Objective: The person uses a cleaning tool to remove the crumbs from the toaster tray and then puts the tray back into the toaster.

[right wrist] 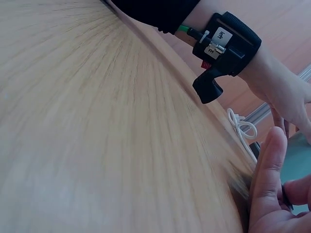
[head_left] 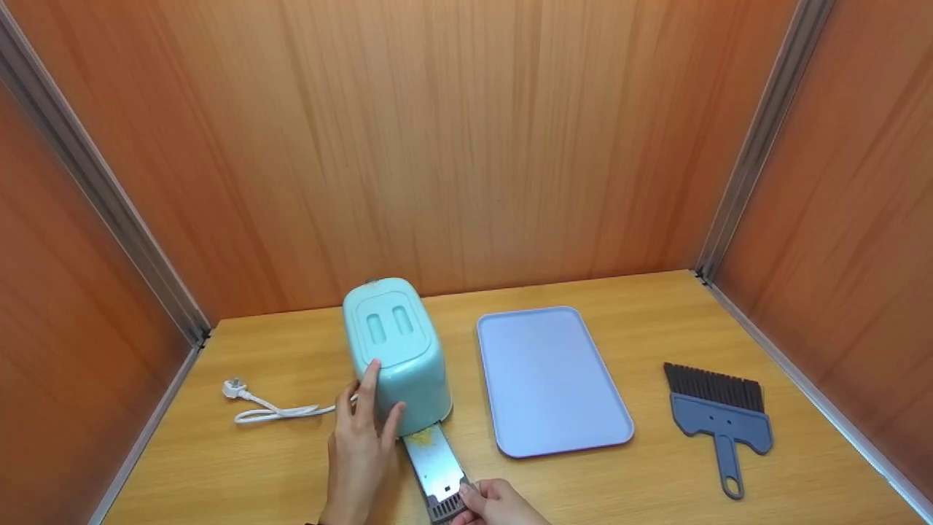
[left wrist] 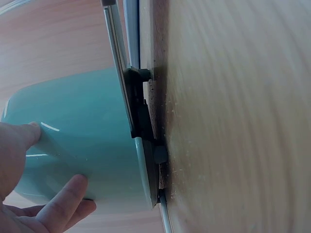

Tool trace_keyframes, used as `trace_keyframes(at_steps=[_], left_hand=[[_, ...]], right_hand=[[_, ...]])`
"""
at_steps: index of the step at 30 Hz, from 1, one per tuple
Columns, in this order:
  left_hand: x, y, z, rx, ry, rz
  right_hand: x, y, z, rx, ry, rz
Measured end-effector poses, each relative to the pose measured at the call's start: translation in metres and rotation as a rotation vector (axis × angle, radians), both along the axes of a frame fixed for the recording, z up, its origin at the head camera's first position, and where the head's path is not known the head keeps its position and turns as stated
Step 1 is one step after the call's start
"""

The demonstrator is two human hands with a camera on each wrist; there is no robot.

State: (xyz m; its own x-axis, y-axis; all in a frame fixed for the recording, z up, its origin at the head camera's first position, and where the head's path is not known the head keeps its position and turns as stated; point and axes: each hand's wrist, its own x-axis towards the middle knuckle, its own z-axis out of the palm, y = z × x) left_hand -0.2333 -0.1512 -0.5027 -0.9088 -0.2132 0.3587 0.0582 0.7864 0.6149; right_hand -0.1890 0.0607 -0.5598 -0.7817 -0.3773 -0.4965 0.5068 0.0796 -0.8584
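A light-blue toaster (head_left: 408,383) with two slots stands on the table at centre-left. From the bottom of its near end a metal crumb tray (head_left: 441,467) sticks out, with yellow crumbs (head_left: 421,437) beside the toaster. My left hand (head_left: 357,441) rests on the toaster's near end with fingers spread, one reaching the top edge; in the left wrist view its fingertips touch the smooth wall (left wrist: 92,131). My right hand (head_left: 499,503) pinches the crumb tray's dark slotted end between thumb and fingers. In the right wrist view most of the tray is hidden behind that hand.
A lavender rectangular tray (head_left: 554,383) lies right of the toaster. Farther right is a blue-grey hand brush (head_left: 721,419) with dark bristles. The toaster's white cord (head_left: 284,413) and plug (head_left: 235,389) lie to the left. Wood-look panels (head_left: 466,146) enclose the back and sides.
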Motion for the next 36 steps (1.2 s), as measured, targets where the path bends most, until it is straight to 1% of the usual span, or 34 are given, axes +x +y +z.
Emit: trace_keyframes(at_steps=[2,8,10,11,15,20,25,28,32,36], left_hand=[[0.000,0.000,0.000,-0.002,-0.001,-0.001],[0.000,-0.001,-0.001,-0.016,0.018,-0.011],[-0.001,-0.001,-0.001,-0.020,0.016,-0.011],[-0.001,-0.001,-0.001,-0.021,0.008,-0.010],[-0.002,0.001,0.000,-0.018,-0.015,-0.014],[-0.001,0.002,-0.001,-0.012,-0.015,-0.013],[-0.001,0.003,0.001,-0.013,-0.037,-0.007],[-0.001,0.004,0.001,-0.010,-0.043,-0.004],[-0.001,0.003,0.000,-0.010,-0.032,-0.004],[-0.001,0.002,-0.002,-0.023,0.015,-0.013]], right_hand=[[0.001,0.002,0.000,-0.002,0.004,0.005],[0.006,0.004,-0.002,-0.005,0.072,0.018],[0.007,0.006,-0.003,-0.013,0.050,0.023],[0.007,0.008,-0.003,-0.023,0.034,0.024],[0.008,0.014,-0.006,-0.065,0.033,0.044],[0.011,0.020,-0.012,-0.140,0.081,0.094],[0.013,0.025,-0.018,-0.210,0.124,0.128],[0.016,0.026,-0.019,-0.215,0.134,0.126],[0.019,0.026,-0.019,-0.223,0.133,0.113],[0.023,0.025,-0.021,-0.237,0.163,0.095]])
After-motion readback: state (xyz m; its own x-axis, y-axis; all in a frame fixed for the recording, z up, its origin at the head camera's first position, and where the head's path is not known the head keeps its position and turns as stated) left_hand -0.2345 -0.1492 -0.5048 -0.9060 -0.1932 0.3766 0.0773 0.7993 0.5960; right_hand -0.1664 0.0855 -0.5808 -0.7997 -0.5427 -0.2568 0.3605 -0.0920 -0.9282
